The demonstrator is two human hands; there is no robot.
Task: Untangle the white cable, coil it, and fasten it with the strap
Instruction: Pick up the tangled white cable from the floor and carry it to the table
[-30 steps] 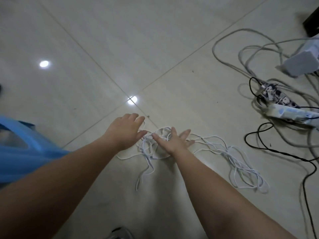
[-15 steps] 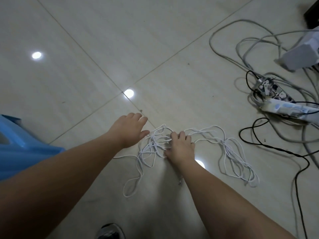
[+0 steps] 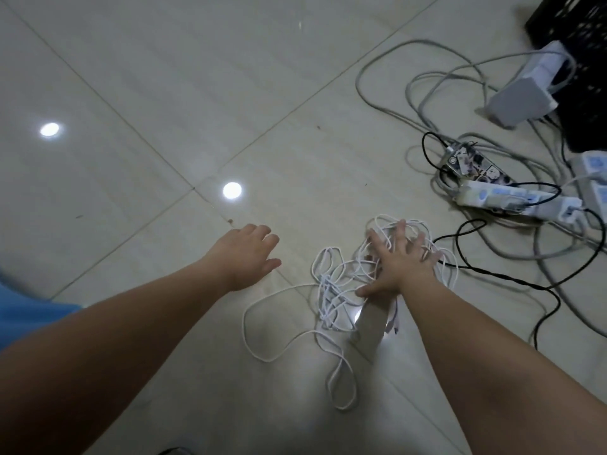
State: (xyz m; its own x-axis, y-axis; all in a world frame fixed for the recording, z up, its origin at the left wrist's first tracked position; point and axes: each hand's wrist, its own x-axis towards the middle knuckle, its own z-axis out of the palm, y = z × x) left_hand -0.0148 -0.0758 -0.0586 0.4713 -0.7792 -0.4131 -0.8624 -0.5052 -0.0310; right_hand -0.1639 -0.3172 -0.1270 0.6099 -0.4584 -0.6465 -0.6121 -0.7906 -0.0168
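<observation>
Underfoot, the floor (image 3: pixel 164 77) is pale glossy tile with thin grout lines, and two round ceiling lights glare off it left of centre. At the far right lie grey cords (image 3: pixel 387 103), a black cord (image 3: pixel 512 280), two white power strips (image 3: pixel 512 200), a grey box (image 3: pixel 519 100) and a dark crate (image 3: pixel 578 44), the crate cut off by the frame edge. A blue shape (image 3: pixel 29 310) at the left edge is too blurred and cropped to identify.

The cable (image 3: pixel 331 290) is thin and white, lying in a loose knotted heap on the floor just right of centre. Long slack loops trail from the heap toward the viewer.

The right hand (image 3: pixel 397 261) is spread wide, palm down, pressed on top of the heap. Several strands run between and over its fingers (image 3: pixel 399 229). The left hand (image 3: pixel 246 254) hovers left of the heap, open with fingers loosely curled, holding nothing and apart from the cable.

The palm hides the middle of the tangle. One small end or plug shows near the right wrist, too small to make out. Whether a strap sits on the cable cannot be told.
</observation>
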